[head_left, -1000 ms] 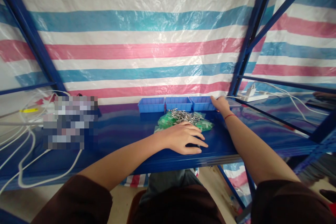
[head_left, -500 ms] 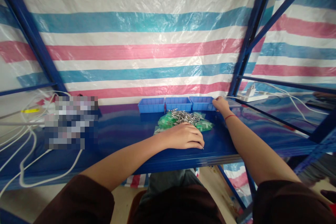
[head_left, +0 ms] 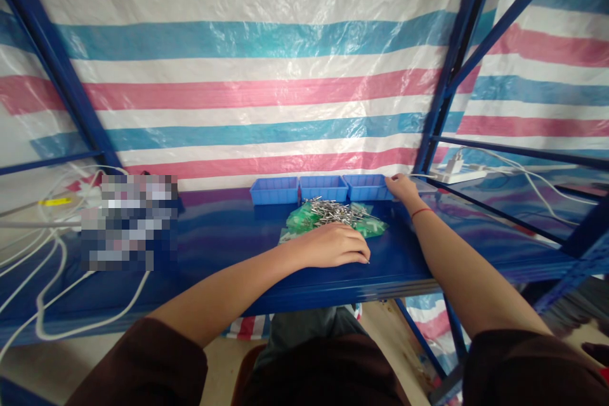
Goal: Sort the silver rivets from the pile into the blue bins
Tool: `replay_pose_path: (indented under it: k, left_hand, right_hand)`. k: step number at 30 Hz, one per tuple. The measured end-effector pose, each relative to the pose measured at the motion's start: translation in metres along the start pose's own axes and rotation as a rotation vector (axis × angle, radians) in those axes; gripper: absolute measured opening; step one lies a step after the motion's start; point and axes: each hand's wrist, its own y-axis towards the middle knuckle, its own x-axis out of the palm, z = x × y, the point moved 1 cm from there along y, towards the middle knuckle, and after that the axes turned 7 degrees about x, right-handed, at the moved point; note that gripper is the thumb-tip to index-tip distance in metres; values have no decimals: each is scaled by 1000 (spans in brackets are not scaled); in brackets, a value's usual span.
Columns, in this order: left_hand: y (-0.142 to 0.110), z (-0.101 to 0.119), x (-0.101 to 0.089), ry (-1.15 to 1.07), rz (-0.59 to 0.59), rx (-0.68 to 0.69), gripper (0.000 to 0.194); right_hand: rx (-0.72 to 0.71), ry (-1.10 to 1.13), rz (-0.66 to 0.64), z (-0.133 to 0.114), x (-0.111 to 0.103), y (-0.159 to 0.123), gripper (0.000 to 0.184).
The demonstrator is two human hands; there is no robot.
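Observation:
A heap of thin silvery metal pins (head_left: 333, 211), which look like rivets, lies on a green plastic bag (head_left: 297, 219) on the blue tabletop. Just in front of the heap rests my left hand (head_left: 337, 245), its fingers curled and closed; the tip of a small metal pin pokes out at the fingertips. Three blue plastic bins stand in a row behind the heap: a left bin (head_left: 275, 196), a middle bin (head_left: 323, 193) and a right bin (head_left: 366, 191). Against the outer end of the right bin is my right hand (head_left: 402, 187), fingers drawn together; what they hold is hidden.
White cables (head_left: 59, 254) and a blurred-out patch (head_left: 130, 222) take up the table's left side. A white power strip (head_left: 459, 174) with a plug sits at the right. Blue metal posts (head_left: 440, 95) frame the table, and a striped plastic sheet (head_left: 266, 89) hangs behind it.
My left hand's fingers have curled in slightly and lifted a little. My right hand stays by the right bin, with its wrist and forearm shifted slightly right.

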Motion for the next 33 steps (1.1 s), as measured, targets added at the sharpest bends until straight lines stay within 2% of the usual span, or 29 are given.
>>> replay_pose_path:
  k: [2, 3, 5, 6, 9, 12, 13, 15, 18, 26, 33]
  left_hand:
    - [1, -10, -9, -46, 81, -86, 23]
    - [0, -17, -15, -33, 153, -172, 23]
    - [-6, -34, -26, 29, 280, -365, 23]
    - [-10, -43, -30, 70, 315, -448, 22]
    - [-29, -65, -34, 150, 313, -565, 23]
    - [-44, -75, -27, 79, 247, -622, 35]
    - [-47, -76, -23, 52, 217, -657, 40]
    - [-49, -76, -15, 13, 155, -770, 49]
    - [-47, -74, -4, -25, 119, -910, 53]
    - [-45, -70, 6, -16, 262, -832, 44]
    - [-46, -73, 7, -45, 316, -811, 44]
  right_hand:
    - [25, 19, 96, -2, -8, -5, 48]
    - [25, 31, 150, -4, -13, -9, 48]
    - [-41, 68, 197, -13, -23, -18, 45]
    - [-114, 92, 172, -20, -26, -24, 42]
    - [-420, 149, -51, -44, -26, -53, 35]
    - [-798, 171, -410, -66, -11, -93, 35]
    - [-876, 171, -453, -71, -4, -105, 36]
    - [-984, 125, -427, -76, 10, -124, 36]
    - [-1013, 84, -418, -77, 25, -139, 30]
    - [-1039, 74, -241, -77, 28, -147, 36]
    - [-977, 8, -197, -81, 25, -149, 43]
